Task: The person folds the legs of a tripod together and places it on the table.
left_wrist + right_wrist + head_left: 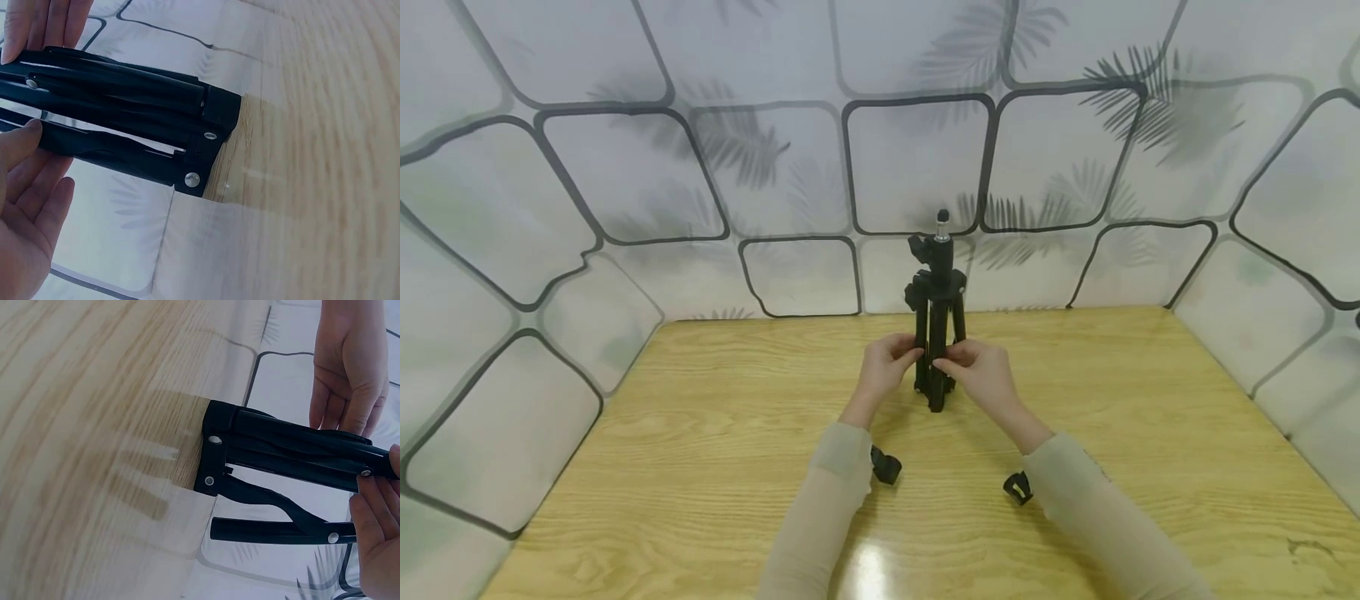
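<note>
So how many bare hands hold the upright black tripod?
2: the bare left hand grips the upright black tripod from its left in the head view, the bare right hand from its right. None seems hidden.

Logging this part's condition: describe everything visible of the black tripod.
The tripod is black, apparently plastic and metal, with a silver stud topped by a black tip and dark knobs near the top. It stands upright toward the far side of the wooden table, legs nearly folded; one stands slightly apart in the right wrist view. Silvery rivets show low down. The left hand and right hand pinch it from either side.
</note>
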`<move>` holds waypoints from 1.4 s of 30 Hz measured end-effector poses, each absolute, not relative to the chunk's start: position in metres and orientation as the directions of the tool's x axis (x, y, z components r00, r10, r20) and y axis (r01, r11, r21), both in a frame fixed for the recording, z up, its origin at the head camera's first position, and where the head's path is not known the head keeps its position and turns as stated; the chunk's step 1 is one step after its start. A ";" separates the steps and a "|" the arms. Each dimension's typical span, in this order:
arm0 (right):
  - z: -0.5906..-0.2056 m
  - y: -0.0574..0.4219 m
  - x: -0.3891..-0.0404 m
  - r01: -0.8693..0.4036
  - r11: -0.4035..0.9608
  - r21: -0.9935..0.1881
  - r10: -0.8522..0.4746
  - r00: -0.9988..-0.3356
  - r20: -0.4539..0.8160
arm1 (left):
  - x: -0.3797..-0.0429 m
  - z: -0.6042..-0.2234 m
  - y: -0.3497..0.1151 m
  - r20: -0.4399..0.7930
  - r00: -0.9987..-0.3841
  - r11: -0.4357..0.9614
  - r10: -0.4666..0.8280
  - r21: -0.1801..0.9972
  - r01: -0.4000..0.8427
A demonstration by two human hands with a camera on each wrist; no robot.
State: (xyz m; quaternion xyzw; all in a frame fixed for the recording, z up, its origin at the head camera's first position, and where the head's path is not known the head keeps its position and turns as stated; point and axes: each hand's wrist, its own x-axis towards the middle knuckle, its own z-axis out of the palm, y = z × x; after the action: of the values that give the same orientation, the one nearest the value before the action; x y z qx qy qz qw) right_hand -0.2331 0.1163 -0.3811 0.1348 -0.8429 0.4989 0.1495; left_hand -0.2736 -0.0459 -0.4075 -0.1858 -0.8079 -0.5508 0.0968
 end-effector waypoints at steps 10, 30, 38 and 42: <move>-0.382 0.114 -0.231 -0.398 0.471 -0.787 -0.080 -0.908 0.411 | -0.274 -0.406 -0.047 0.340 -0.917 0.324 0.209 0.861 0.392; -0.380 0.138 -0.234 -0.374 0.503 -0.779 -0.029 -0.908 0.417 | -0.274 -0.407 -0.047 0.345 -0.917 0.332 0.200 0.857 0.395; -0.386 0.147 -0.245 -0.348 0.550 -0.759 -0.013 -0.912 0.409 | -0.276 -0.408 -0.047 0.356 -0.912 0.354 0.204 0.842 0.407; -0.389 0.149 -0.251 -0.342 0.565 -0.751 -0.043 -0.921 0.387 | -0.278 -0.409 -0.047 0.356 -0.911 0.357 0.205 0.840 0.409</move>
State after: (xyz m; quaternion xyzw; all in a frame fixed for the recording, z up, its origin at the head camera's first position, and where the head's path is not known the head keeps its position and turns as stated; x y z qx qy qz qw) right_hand -0.2509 0.1495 -0.3892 0.1108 -0.8690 0.4532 0.1651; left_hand -0.2781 -0.0466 -0.4091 -0.1877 -0.8183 -0.5349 0.0951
